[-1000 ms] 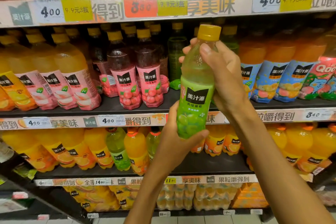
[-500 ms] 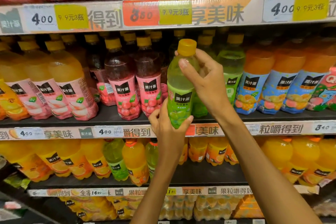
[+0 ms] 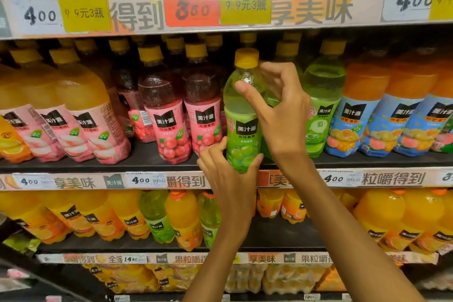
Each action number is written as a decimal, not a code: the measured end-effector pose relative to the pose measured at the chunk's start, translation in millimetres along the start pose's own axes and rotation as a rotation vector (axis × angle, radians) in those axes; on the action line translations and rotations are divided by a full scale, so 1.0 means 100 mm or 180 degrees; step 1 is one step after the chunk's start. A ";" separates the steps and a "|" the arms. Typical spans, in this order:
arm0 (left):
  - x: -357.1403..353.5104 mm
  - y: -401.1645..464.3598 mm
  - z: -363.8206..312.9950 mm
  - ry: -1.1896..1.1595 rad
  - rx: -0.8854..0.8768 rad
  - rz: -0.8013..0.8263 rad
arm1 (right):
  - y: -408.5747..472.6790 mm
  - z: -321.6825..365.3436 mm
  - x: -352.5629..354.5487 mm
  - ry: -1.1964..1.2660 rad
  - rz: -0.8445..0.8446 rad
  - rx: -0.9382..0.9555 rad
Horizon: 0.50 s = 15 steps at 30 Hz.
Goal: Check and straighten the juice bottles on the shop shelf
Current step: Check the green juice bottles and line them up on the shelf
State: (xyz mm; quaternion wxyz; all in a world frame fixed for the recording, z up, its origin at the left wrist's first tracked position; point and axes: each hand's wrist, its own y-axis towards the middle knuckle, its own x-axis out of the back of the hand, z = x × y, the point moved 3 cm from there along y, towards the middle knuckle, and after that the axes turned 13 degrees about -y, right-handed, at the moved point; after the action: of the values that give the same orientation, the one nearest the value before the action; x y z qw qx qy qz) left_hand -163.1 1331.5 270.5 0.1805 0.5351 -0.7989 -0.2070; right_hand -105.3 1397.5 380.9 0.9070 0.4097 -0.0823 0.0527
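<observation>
green juice bottle [image 3: 241, 115] standing upright at shelf [image 3: 147, 157] front; left hand [image 3: 226, 169] gripping its base, right hand [image 3: 279, 110] pinching its shoulder.

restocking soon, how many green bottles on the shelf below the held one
2: a pale green plastic bottle left of an orange juice bottle, a second green bottle right of it. Forearms may hide more.
</observation>
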 end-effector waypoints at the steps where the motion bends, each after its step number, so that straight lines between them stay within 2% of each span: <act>1: -0.02 0.02 0.00 0.0046 0.0027 -0.0065 | -0.01 0.00 0.01 -0.0076 0.0006 0.0047; 7: -0.11 0.08 -0.03 0.0271 -0.0009 -0.0197 | -0.06 -0.07 0.09 -0.1167 0.0109 0.0830; 10: -0.15 0.04 -0.02 0.0444 -0.0042 -0.0188 | -0.06 -0.14 0.09 -0.1629 0.0063 0.0946; 15: -0.16 -0.07 0.03 0.0483 -0.0246 -0.0112 | -0.01 -0.18 0.02 -0.1748 -0.0112 0.0979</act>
State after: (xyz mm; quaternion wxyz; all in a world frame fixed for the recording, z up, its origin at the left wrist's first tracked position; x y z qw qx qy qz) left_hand -153.3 1344.6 263.5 0.2574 0.5559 -0.7648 -0.1996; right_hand -101.0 1410.4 368.6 0.7790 0.5423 -0.3082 -0.0638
